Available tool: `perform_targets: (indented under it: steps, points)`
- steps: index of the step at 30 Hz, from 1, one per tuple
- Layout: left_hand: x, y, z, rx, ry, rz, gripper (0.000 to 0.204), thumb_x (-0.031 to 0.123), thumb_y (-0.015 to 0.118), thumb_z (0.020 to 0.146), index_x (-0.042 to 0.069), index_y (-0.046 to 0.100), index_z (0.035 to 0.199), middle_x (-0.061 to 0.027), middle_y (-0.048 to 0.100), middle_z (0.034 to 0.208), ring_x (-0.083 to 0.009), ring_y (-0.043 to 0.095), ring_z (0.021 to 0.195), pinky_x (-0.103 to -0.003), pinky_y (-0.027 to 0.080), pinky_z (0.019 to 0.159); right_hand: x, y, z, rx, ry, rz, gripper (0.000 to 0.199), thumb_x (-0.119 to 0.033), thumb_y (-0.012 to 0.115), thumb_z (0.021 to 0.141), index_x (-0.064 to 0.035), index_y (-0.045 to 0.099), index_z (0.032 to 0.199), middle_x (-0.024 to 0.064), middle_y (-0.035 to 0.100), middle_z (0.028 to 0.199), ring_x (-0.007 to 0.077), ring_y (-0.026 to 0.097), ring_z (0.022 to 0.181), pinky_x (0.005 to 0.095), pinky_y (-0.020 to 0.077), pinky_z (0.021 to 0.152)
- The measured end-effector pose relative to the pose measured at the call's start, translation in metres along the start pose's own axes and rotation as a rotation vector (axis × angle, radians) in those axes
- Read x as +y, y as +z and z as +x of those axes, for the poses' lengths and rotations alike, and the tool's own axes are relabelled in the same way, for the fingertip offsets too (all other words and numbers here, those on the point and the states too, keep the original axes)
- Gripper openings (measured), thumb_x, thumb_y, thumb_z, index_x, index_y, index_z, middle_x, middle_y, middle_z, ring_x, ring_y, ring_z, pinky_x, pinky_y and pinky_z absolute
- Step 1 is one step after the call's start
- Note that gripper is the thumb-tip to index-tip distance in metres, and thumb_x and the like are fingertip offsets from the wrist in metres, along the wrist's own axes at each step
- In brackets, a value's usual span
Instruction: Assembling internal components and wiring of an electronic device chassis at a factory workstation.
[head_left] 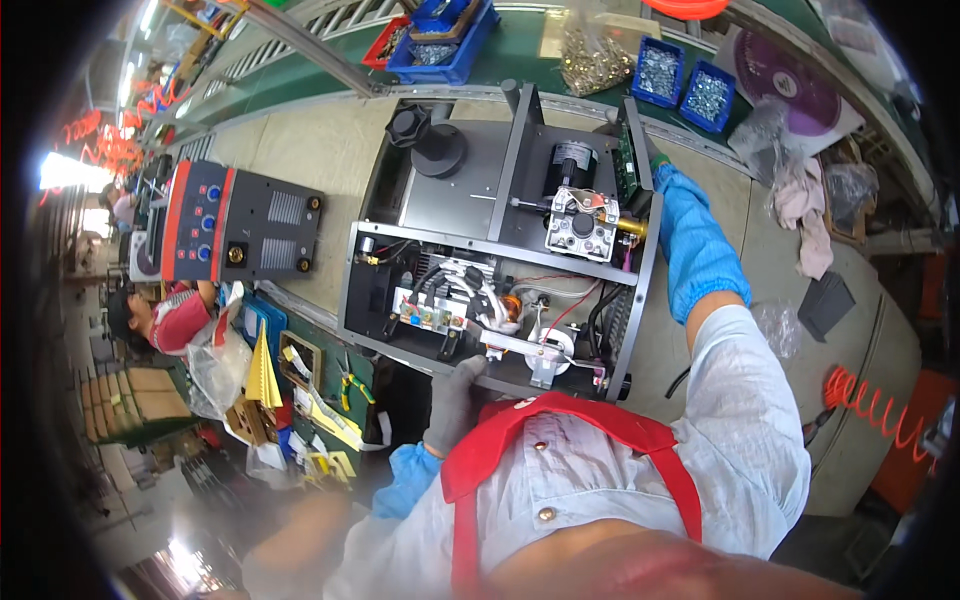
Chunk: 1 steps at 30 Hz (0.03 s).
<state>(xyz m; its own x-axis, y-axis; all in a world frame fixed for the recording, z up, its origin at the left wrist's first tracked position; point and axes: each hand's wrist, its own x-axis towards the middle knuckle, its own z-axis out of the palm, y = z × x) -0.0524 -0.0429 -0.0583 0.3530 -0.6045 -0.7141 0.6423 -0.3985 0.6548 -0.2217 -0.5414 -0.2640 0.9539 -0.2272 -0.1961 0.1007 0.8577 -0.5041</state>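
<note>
An open dark grey machine casing point(655, 250) lies in front of me, its inner parts exposed. At its near edge my left hand point(455, 400), in a grey glove, appears closed on the rim; some of its fingers are hidden. My right hand point(657, 157) reaches past the right side, beside an upright green circuit board point(627, 163); its fingers are mostly hidden. Inside the casing are a black cylindrical motor point(568, 165), a silvery metal feed mechanism point(582, 228) and a black spool holder point(430, 142). Wires and a white ring-shaped part point(548, 352) fill the near compartment.
To the left stands another machine with a red-edged panel point(200, 222). Blue bins of hardware point(660, 72) and a bag of brass-coloured parts point(592, 62) lie at the back. Pliers point(353, 385) are at lower left, a red coiled hose point(880, 405) at right. Another person point(170, 318) is at far left.
</note>
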Motion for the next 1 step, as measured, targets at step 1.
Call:
perform_targets:
  steps: [1]
  points:
    - [0.0026, 0.0006, 0.0041, 0.021, 0.012, 0.028, 0.024, 0.017, 0.057, 0.089, -0.006, 0.06, 0.095, -0.0138, 0.065, 0.087, -0.0243, 0.065, 0.077, -0.04, 0.056, 0.073, -0.0035, -0.0027, 0.0037, -0.001, 0.013, -0.005, 0.051, -0.048, 0.061, 0.089, -0.0018, 0.067, 0.112, 0.0126, 0.069, 0.106, 0.021, 0.065, 0.091, 0.0313, 0.0515, 0.081]
